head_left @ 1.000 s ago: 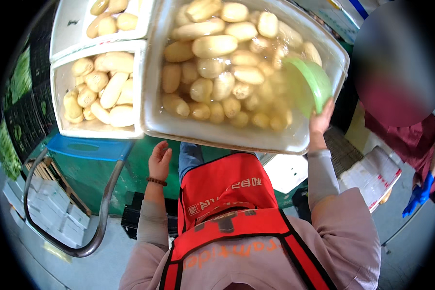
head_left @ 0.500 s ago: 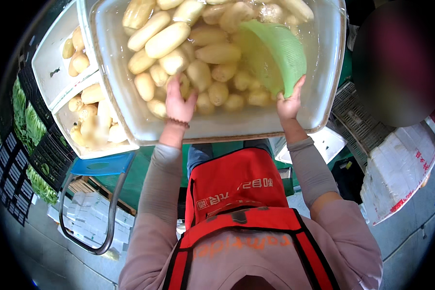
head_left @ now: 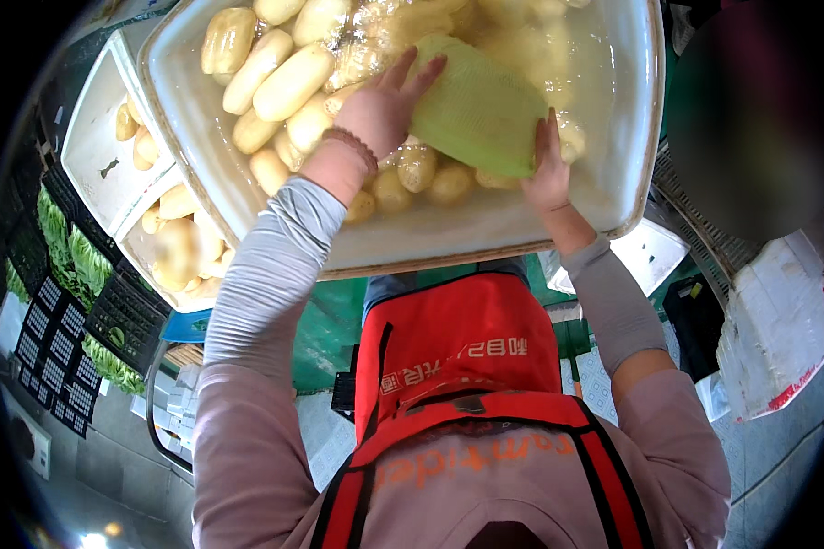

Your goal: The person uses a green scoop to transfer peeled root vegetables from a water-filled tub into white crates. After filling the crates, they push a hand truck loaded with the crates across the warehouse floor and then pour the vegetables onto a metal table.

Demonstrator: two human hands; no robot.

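Green basket (head_left: 481, 108) sits tilted at the water in the white tub (head_left: 467, 240), right of centre, its mesh outer side facing up. Around it lie pale yellow root pieces (head_left: 293, 82), many under cloudy water. Beyond the tub's left edge, two white boxes (head_left: 108, 188) hold more such pieces, and farther left stand black crates (head_left: 124, 306) with leafy greens (head_left: 90, 265). White characters cross the red apron (head_left: 462, 339), orange lettering crosses the pinkish shirt (head_left: 513, 485), and red marks, too small to make out, edge a white box on the right (head_left: 774, 320). The left hand (head_left: 375, 114) reaches across with fingers spread apart over the basket's left edge, while the right hand (head_left: 547, 172) is clamped on its lower right edge, forearm angled up from below.
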